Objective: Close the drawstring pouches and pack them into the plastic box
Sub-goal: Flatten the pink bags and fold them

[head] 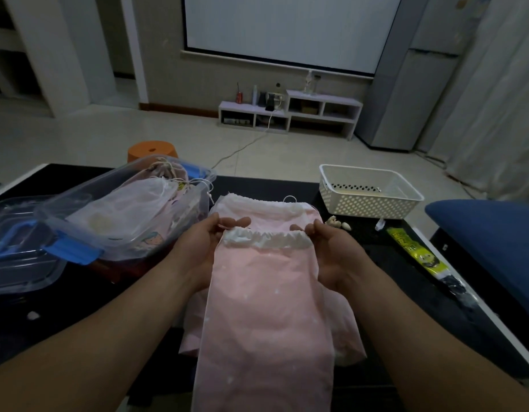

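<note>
The gathered mouth of the pink pouch (266,298) is pinched at each side by the fingers of the left hand (205,243) and right hand (331,252), above the table. Uneven pulling could leave it gaping. The part-filled plastic box (211,175) lies to the left, its path unobstructed; a basket (370,200) sits well apart.

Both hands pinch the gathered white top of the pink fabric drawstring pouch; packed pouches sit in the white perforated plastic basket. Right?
One slip: the head view shows the packed pouches in the clear plastic box with blue latches, not the white perforated plastic basket. The left hand and right hand do pinch the pink fabric drawstring pouch at its gathered white top.
</note>
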